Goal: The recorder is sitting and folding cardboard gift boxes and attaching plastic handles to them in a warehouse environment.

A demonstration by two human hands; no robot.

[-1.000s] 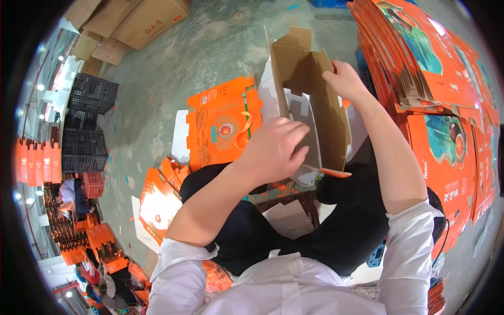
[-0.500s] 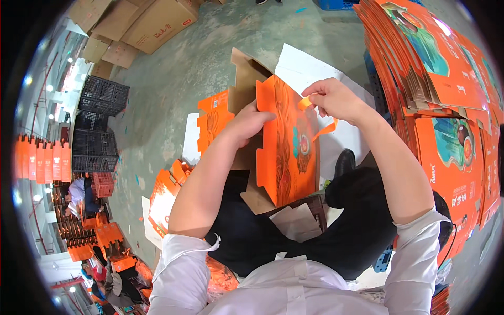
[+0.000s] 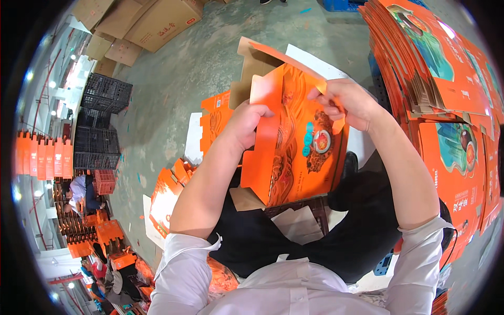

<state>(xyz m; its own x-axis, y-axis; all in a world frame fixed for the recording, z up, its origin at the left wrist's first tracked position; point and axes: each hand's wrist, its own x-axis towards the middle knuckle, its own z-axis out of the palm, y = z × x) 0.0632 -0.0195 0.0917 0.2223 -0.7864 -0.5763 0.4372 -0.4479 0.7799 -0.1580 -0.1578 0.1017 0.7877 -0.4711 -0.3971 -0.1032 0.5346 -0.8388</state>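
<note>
Left hand (image 3: 249, 123) grips orange box (image 3: 296, 157) at its side, thumb pressing, probably for steadiness. Right hand (image 3: 349, 102): fingers apparently pinching orange ribbon (image 3: 339, 125), likely to control it.

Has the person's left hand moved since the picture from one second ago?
Yes: judged against the flat orange carton on the floor, the left hand has moved leftward and farther from the person's torso.

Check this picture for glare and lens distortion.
Head view: glare whitens the flat orange cardboard at lower left; head view: a paler sheen shows on the orange box near the left hand; head view: fisheye distortion skews the black crates at left, and the corners go black.
</note>
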